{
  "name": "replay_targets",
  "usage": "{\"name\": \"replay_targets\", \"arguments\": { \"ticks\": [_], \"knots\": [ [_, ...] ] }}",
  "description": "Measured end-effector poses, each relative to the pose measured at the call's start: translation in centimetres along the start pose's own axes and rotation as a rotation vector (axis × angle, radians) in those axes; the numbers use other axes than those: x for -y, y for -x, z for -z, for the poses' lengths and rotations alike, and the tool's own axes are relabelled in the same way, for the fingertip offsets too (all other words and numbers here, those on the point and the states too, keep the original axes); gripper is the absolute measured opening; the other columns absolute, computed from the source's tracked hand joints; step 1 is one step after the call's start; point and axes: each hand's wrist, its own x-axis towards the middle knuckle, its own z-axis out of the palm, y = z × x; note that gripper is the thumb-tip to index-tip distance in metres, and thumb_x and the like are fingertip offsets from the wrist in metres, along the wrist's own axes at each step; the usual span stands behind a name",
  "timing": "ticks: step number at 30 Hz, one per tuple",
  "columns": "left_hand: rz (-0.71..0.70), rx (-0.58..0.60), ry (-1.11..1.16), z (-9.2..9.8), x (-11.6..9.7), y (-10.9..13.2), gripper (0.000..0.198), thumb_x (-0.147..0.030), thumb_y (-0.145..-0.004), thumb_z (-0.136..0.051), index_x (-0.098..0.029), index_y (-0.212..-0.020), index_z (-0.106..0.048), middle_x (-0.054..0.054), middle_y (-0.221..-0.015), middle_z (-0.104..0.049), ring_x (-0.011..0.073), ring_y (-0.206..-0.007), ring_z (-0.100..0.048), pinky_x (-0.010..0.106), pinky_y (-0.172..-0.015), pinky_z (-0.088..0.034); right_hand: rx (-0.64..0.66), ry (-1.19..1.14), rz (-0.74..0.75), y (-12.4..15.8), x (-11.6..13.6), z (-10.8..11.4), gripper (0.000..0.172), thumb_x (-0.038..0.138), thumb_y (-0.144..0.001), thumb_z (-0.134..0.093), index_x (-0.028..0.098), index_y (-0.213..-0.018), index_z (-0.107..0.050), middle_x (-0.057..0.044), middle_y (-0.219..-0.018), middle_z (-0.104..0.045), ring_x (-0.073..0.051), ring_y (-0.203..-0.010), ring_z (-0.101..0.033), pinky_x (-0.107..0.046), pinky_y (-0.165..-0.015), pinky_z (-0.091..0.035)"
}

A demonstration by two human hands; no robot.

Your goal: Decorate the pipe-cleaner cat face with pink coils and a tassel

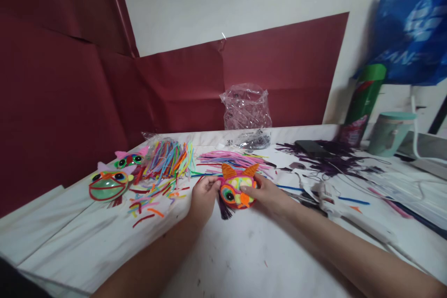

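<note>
A small animal-face craft [238, 189], made of coloured pipe cleaners, is held up between my two hands above the tabletop. It has orange ears, a googly eye ringed in orange, and a yellow and orange middle. A dark purple tassel [225, 209] hangs at its lower left. My left hand [205, 193] pinches the left edge with thumb and fingers. On the other side, my right hand [267, 193] grips the right edge, its thumb lying across the front and covering part of the face, where a second eye cannot be seen.
Two similar face crafts [109, 185] lie at the left. Bundled pipe cleaners [169, 160] and cut pieces [150, 200] spread beside them. Right of my hands are a glue gun [328, 198], purple fringe [331, 163], a phone [312, 148], a lidded mug [391, 135] and a green can [365, 102].
</note>
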Motion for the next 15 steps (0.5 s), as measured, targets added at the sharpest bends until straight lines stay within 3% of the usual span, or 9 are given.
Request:
{"name": "replay_targets", "arguments": {
  "ticks": [15],
  "knots": [
    [-0.084, -0.013, -0.098, 0.23, 0.72, -0.04, 0.009, -0.022, -0.069, -0.060, -0.016, -0.073, -0.064, 0.002, -0.071, -0.066, 0.0158, -0.069, -0.062, 0.025, -0.065, -0.048, 0.012, -0.021, -0.026, 0.41, 0.17, -0.08, 0.053, 0.044, -0.061, -0.074, 0.017, -0.105, -0.059, -0.010, -0.101, -0.069, -0.027, -0.090, -0.064, -0.040, -0.079, -0.051]
  ]
}}
